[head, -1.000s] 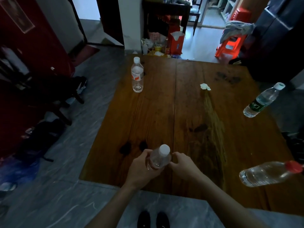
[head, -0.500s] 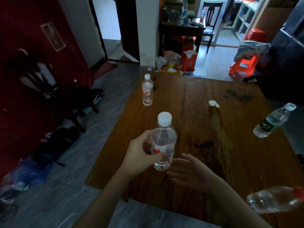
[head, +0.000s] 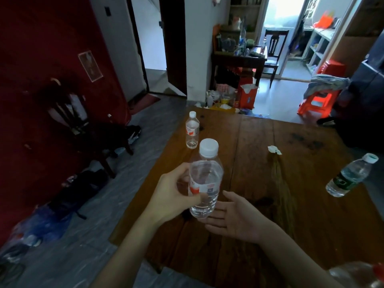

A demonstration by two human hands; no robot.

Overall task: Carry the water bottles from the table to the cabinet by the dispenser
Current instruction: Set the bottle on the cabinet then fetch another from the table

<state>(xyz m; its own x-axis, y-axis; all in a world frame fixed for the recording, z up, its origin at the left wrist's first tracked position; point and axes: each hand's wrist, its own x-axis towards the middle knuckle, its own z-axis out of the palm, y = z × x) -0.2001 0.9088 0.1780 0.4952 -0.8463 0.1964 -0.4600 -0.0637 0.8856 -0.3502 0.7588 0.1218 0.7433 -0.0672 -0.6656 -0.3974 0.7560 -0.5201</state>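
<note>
My left hand [head: 172, 196] grips a clear water bottle [head: 204, 177] with a white cap and a red-and-white label, held upright above the wooden table [head: 259, 204]. Just to its right, my right hand [head: 234, 219] hovers palm-up with spread fingers and holds nothing. A second white-capped bottle [head: 192, 129] stands at the table's far left. At the right edge a green-labelled bottle [head: 351, 175] stands tilted. A red-capped bottle [head: 359, 276] shows blurred in the bottom right corner.
A crumpled white scrap [head: 274, 149] lies on the table. A dark wooden chair [head: 89, 129] and bags stand on the grey floor to the left. Beyond the table are a cluttered dark side table [head: 239, 59], an orange stool [head: 318, 102] and open doorways.
My left hand has lifted the bottle off the table's near edge and up toward the camera. My right hand has let go of it and opened. The view has tilted up.
</note>
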